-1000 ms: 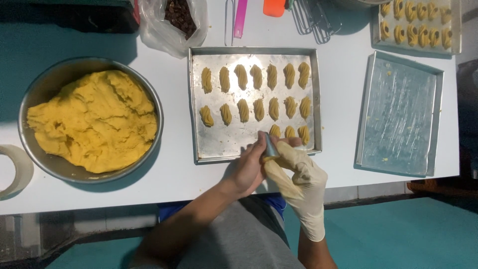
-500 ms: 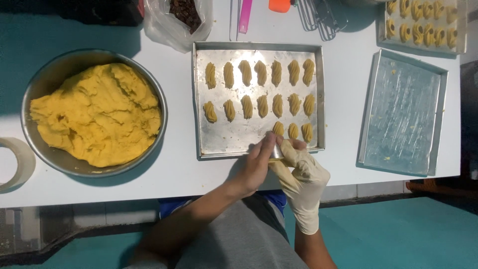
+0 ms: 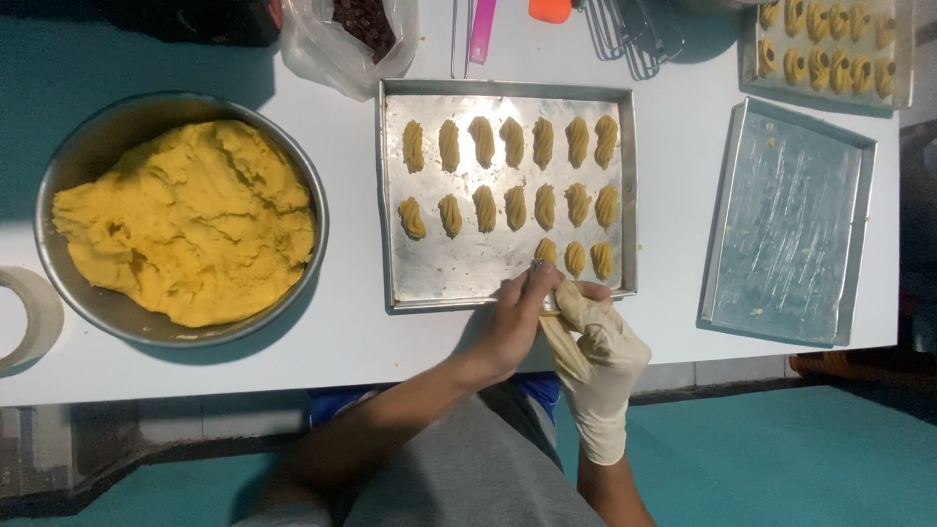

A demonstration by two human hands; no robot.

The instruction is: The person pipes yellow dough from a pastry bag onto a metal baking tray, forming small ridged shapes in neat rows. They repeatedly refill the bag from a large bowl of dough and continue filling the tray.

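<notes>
On the white table (image 3: 673,195), centre: rectangular metal baking tray (image 3: 429,278), landmark for all below. Holds two full rows of piped yellow dough pieces (image 3: 514,207) and a short third row at its near right.

Left of tray: large round metal bowl (image 3: 73,137), heaped with yellow dough (image 3: 185,220). Farther left, at table edge, a pale tape roll (image 3: 24,317), partly cut off by the frame.

Right of tray: a second metal tray (image 3: 791,224), greased, no dough pieces on it. Beyond that one, at the far right corner, a third tray (image 3: 830,54) filled with piped pieces topped dark.

At tray's near edge: right hand (image 3: 603,351), in a cream glove, fist wrapped tight round a piping bag (image 3: 564,337) of yellow dough. Left hand (image 3: 515,317), bare, fingers pinched together at the bag's metal nozzle (image 3: 540,265), which sits at the third row, just left of its last piece.

Behind tray, far left corner: clear plastic bag (image 3: 351,39), soft and crumpled, dark brown bits inside. Beside it a pink utensil handle (image 3: 481,24), an orange object (image 3: 549,10), wire whisk beaters (image 3: 634,34). No labels legible.
</notes>
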